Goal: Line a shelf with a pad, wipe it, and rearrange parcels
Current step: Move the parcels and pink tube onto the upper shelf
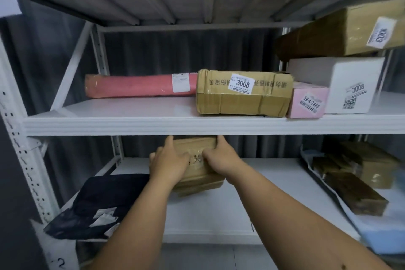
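A brown taped cardboard parcel (197, 173) is held above the lower white shelf (219, 215), just under the front lip of the middle shelf (131, 123). My left hand (168, 164) grips its left end with the thumb over the top. My right hand (221, 158) grips its right end. The parcel tilts slightly and its far end is hidden behind the middle shelf's lip. No pad or cloth is in view.
On the middle shelf lie a pink roll (140, 85), a "3008" carton (243, 94), a pink box (309, 101), a white box (350, 85) and a brown carton (341, 35) on top. The lower shelf bears a black bag (96, 204) at left and brown parcels (355, 184) at right.
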